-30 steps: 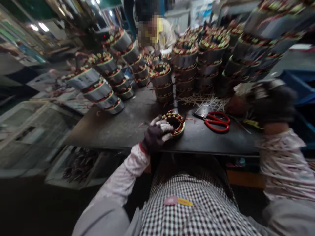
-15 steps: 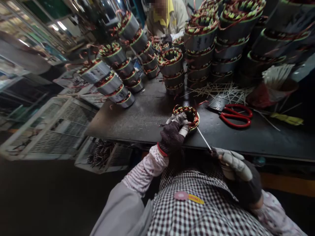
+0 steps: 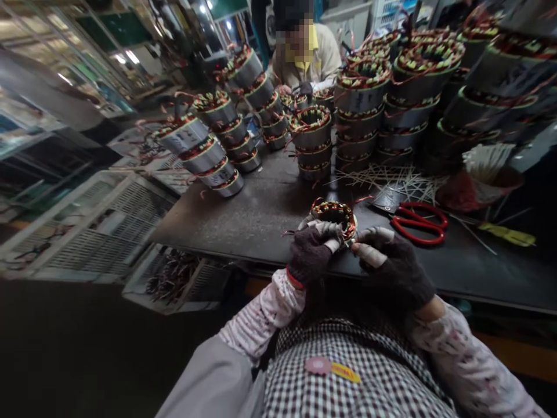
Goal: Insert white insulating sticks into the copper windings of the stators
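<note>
A motor stator (image 3: 348, 219) with copper-red windings and a pale green rim stands near the table's front edge. My left hand (image 3: 314, 247), in a dark glove with light-wrapped fingertips, is closed over the near-left side of its rim and covers part of the windings. At the near-right of that rim, my right hand (image 3: 387, 261) has thumb and fingers pressed together in a pinch. What lies between those fingertips is too small and hidden to make out. Right of the stator lie scissors (image 3: 420, 223) with red handles.
Stacked stators (image 3: 311, 142) line the table's far side, with taller stacks at right. Loose white ties (image 3: 395, 181) lie behind the scissors, near a red container (image 3: 461, 188) of more ties. A co-worker (image 3: 322, 52) sits opposite. Plastic crates (image 3: 117, 232) stand at left.
My right hand has moved up and left from below the table edge to the stator's rim. The white tie stretched between them no longer shows. My left hand stays at the stator.
</note>
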A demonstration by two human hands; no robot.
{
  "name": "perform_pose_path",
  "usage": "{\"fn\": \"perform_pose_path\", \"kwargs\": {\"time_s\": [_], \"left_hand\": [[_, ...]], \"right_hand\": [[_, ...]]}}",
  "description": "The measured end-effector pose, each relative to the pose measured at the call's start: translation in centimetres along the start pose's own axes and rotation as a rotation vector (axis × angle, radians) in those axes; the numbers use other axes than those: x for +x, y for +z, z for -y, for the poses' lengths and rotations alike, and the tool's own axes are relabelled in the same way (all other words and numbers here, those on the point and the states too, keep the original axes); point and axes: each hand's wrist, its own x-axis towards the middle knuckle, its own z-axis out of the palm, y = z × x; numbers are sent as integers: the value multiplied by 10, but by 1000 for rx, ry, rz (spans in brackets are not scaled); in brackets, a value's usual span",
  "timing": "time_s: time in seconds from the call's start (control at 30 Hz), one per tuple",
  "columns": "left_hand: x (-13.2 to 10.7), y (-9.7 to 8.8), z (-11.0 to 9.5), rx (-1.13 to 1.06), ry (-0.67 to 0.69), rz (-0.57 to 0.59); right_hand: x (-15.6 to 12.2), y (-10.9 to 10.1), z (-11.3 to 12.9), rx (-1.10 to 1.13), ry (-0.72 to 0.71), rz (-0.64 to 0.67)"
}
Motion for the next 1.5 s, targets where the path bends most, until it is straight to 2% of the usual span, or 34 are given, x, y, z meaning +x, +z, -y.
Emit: {"fn": "perform_pose_path", "kwargs": {"time_s": [0.17,0.33,0.6,0.7,0.77,0.83,0.9,1.03,1.1,1.17,1.23,1.3,1.5], "left_hand": [[-1,-3,0,32,51,24],[-2,-6,-1,83,101,69],[-3,-14,-6,30,124,144],[-3,-13,-6,-7,122,146],[-3,-11,-5,-9,112,121],[-2,-10,-5,13,109,104],[-2,-11,-5,31,117,110],[-3,-17,-3,-3,127,149],[-4,-18,-1,0,121,164],[-4,-18,0,15,114,173],[-5,-17,0,16,124,160],[-6,-16,0,3,150,141],[-8,-12,0,118,225,133]], "right_hand": [[13,3,0,-216,-76,-14],[17,1,1,-399,-147,27],[28,-1,-7,-728,-631,-50],[25,-1,8,-794,-763,-36],[16,1,26,-739,-808,-33],[8,3,43,-572,-780,-88],[7,2,50,-412,-699,-174],[10,-8,25,-361,-481,-279],[0,-11,12,-417,-297,-221],[-15,-10,11,-462,-108,-56],[-27,-5,18,-466,15,90],[-30,1,25,-463,39,129],[-31,7,33,-377,-27,102]]}}
